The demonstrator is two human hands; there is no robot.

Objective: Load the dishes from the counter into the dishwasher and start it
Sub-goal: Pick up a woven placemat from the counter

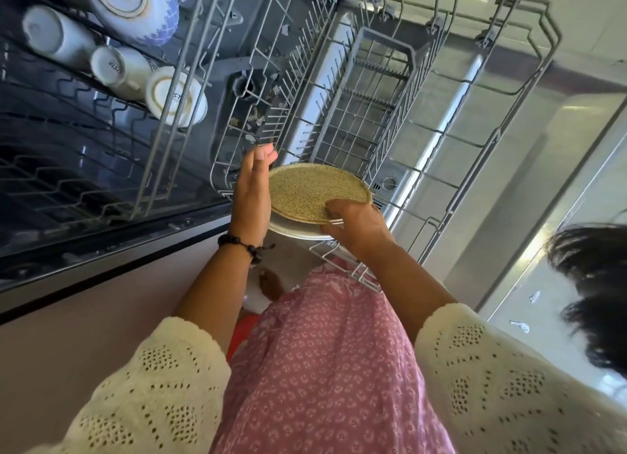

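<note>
Over the bottom rack (pixel 451 168), our right hand (pixel 356 228) holds two plates (pixel 314 190) by the rim, our left hand (pixel 252 189) flat beside; they look hard, breakable.

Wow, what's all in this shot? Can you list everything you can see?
speckled plate: one, tan-green, held over the lower rack, stacked on the white plate
white plate: one, white, directly beneath the speckled plate
lower rack: one, grey wire, pulled out, no dishes in it
cutlery basket: one, grey, inside the lower rack
upper rack: one, grey wire, at left
cups: three, white, upside down in the upper rack
bowl: one, white with blue pattern, upper rack
left hand: fingers straight, against the plates' left edge
right hand: grips the plates' near edge
</note>
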